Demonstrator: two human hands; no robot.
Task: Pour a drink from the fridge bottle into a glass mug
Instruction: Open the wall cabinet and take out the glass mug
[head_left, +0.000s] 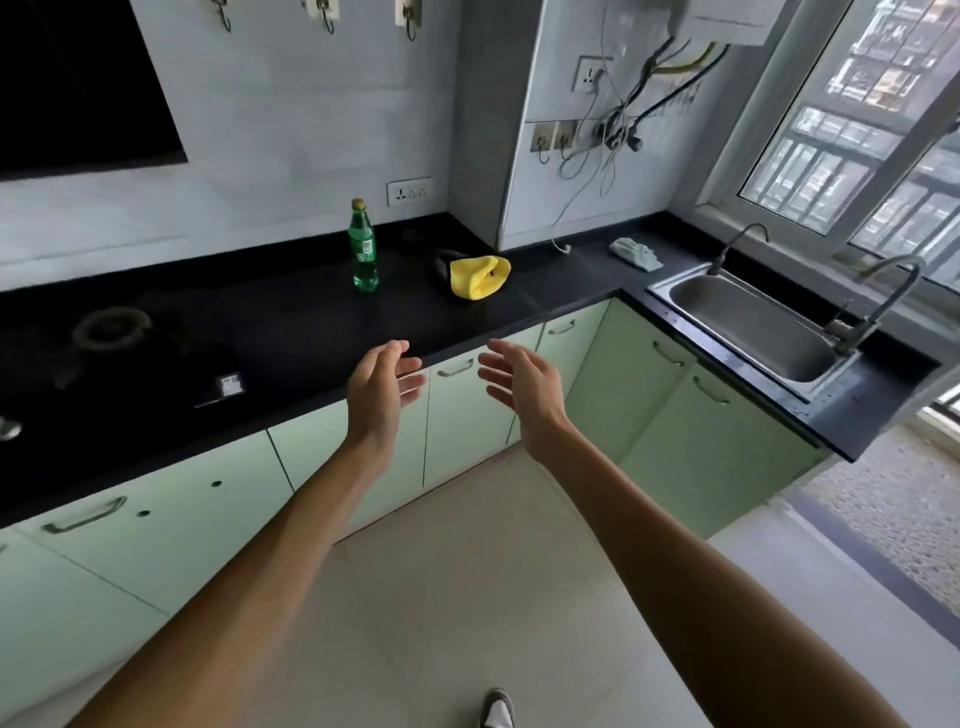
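Bare desk (291, 317) lies between the front edge and the bottle (363, 248). A yellow cloth (479, 277) sits near its right.

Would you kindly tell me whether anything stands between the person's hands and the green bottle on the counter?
Nothing visible does. Only bare black countertop lies between the open left hand, the open right hand and the upright green plastic bottle; the crumpled yellow cloth lies off to the bottle's right, apart.

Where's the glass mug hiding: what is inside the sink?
Only bare steel shows inside the sink; nothing stands in the part that is visible. The near rim covers the front inner wall and perhaps a strip of floor beside it.
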